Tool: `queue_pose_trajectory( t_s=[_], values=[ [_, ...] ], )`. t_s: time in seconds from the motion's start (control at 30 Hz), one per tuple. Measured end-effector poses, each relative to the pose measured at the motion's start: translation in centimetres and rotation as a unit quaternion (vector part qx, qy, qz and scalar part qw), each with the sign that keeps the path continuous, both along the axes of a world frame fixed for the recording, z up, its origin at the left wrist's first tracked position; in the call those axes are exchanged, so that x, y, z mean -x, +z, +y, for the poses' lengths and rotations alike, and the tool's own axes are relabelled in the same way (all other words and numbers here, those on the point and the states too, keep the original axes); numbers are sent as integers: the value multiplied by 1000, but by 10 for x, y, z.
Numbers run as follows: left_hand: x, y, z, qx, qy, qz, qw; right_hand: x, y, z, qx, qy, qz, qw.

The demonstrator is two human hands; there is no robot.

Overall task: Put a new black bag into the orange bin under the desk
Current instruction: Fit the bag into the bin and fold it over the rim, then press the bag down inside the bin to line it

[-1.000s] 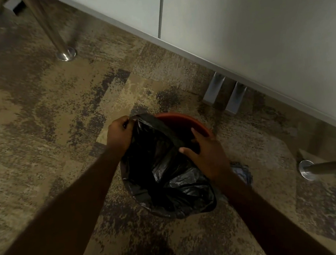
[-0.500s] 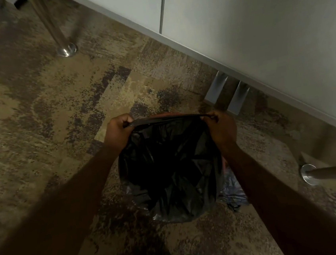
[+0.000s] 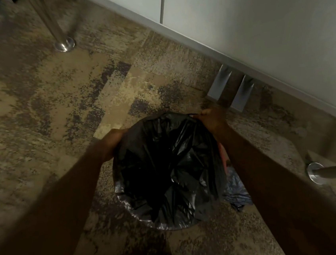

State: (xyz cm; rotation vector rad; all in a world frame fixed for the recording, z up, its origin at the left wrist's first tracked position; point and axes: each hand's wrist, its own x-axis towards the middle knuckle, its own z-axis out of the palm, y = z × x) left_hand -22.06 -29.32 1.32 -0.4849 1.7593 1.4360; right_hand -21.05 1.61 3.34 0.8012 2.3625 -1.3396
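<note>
Nearly done: both hands, left hand (image 3: 112, 142) and right hand (image 3: 212, 120), pinch the black bag (image 3: 167, 169) mouth over the orange bin (image 3: 222, 155) rim (fingers mostly hidden); tucking remains.

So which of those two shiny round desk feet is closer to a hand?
The metal foot on the right, near the right hand's arm; the other foot stands far off, upper left.

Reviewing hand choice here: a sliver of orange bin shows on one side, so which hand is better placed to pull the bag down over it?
Probably the right hand. It grips the black bag at the far right rim, and the exposed orange bin strip lies just beneath its forearm. The left hand holds the opposite edge.
</note>
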Motion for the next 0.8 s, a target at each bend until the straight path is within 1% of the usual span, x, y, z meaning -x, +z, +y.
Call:
queue_pose_trajectory(
  t_s=[0.03,0.1,0.13,0.17,0.2,0.27,0.33,0.37,0.4,0.43,0.47,0.5,0.53,0.57,0.63,0.7,0.73,0.8],
  values=[
    [-6,-2,-2,27,-7,17,999,-1,2,0,13,9,9,1000],
    [-15,-6,-8,78,-40,31,996,-7,7,5,92,16,5,996],
    [-19,-8,-10,79,-39,33,996,-12,8,9,138,16,-7,990],
    [-20,-10,-12,71,-13,30,997,-18,9,15,162,9,-20,987],
    [-22,-11,-15,52,21,21,998,-24,10,20,164,-6,-32,986],
    [-22,-9,-20,8,47,5,999,-44,13,28,121,-54,-37,991],
    [-22,0,-19,-7,69,19,997,-70,18,32,28,-116,8,993],
    [-22,4,-17,3,105,47,993,-86,22,30,-19,-126,39,991],
    [-23,10,-15,44,152,118,980,-102,27,27,-56,-117,57,990],
    [-26,19,-12,113,179,236,949,-119,33,20,-80,-97,68,990],
    [-31,30,-7,178,159,360,902,-135,41,11,-105,-71,72,989],
    [-40,44,2,212,104,464,854,-147,47,3,-134,-47,73,987],
    [-51,55,13,201,27,528,824,-157,53,-4,-158,-31,78,984],
    [-64,63,27,167,-58,552,815,-163,54,-7,-175,-24,87,980],
    [-95,65,54,125,-216,529,811,-169,51,-7,-170,-41,108,979],
    [-122,54,75,131,-329,490,796,-171,45,-4,-145,-73,116,980],
    [-132,46,83,146,-364,471,790,-171,42,-2,-129,-98,116,980],
    [-143,29,92,175,-401,444,782,-171,27,1,-100,-149,99,979]
  ],
)
